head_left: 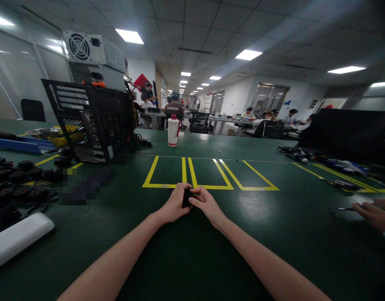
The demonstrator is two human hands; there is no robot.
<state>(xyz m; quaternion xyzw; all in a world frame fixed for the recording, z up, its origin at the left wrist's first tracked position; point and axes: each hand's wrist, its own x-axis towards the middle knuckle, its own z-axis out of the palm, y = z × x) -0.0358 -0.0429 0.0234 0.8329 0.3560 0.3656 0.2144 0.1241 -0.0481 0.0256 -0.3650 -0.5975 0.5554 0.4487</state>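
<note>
Both my hands meet over the green table, just in front of the yellow tape marks. My left hand is closed around a small black object, fingers over its top and side. From the other side, my right hand pinches the same object between thumb and fingers. Most of it is hidden by my fingers, and its exact kind cannot be made out. Beyond my hands lie yellow tape outlines on the table.
A black computer case carrying power supplies stands left. A white bottle stands ahead. Black parts and a long white object lie left. At right are tools and another person's hand.
</note>
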